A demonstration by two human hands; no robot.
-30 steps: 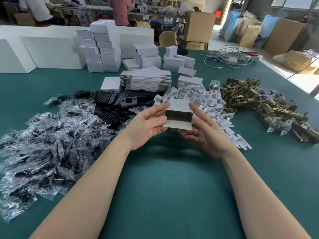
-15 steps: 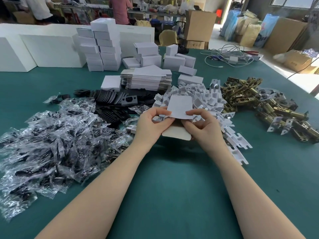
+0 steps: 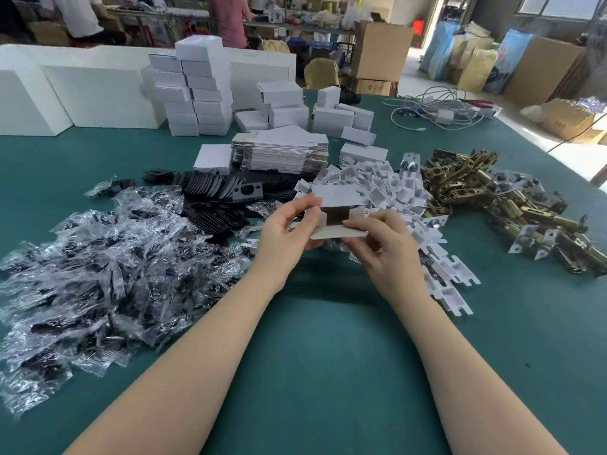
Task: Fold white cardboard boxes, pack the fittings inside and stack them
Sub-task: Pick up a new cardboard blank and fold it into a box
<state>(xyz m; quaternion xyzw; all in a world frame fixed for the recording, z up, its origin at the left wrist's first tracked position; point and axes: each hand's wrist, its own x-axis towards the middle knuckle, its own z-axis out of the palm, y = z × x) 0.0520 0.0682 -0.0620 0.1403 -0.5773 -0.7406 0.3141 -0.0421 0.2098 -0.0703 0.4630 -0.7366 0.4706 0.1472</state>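
Head view shows a small white cardboard box [image 3: 336, 208] held just above the green table [image 3: 328, 339], in front of the person, its open end facing the camera so the dark inside shows. It is only part folded: the side flaps stand out and the bottom flap lies flat toward the viewer. The left hand [image 3: 289, 229] grips the box's left side, thumb on the top edge and fingers curled beneath. The right hand [image 3: 384, 244] pinches the bottom flap with thumb and forefinger, the other fingers curled under it. Nothing can be seen inside the box, so by my reading no fitting is packed in this one yet.

Just behind the box lies a heap of white card inserts [image 3: 394, 192], spilling toward the right forearm. To its right is a pile of brass latch fittings [image 3: 492, 198]. To the left sit black plates [image 3: 223, 192] and a wide spread of clear plastic packets [image 3: 98, 257] with dark parts in them. Farther back a stack of flat box blanks [image 3: 279, 152] waits unfolded, and behind it finished white boxes [image 3: 197, 93] stand stacked in columns, with looser ones [image 3: 328, 116] beside them.

Judging from this, a good number of boxes are done and stacked, yet the thick pile of blanks and the large heaps of fittings suggest much work is left. This box needs its flaps closed, its contents put in, and a place on the stack.
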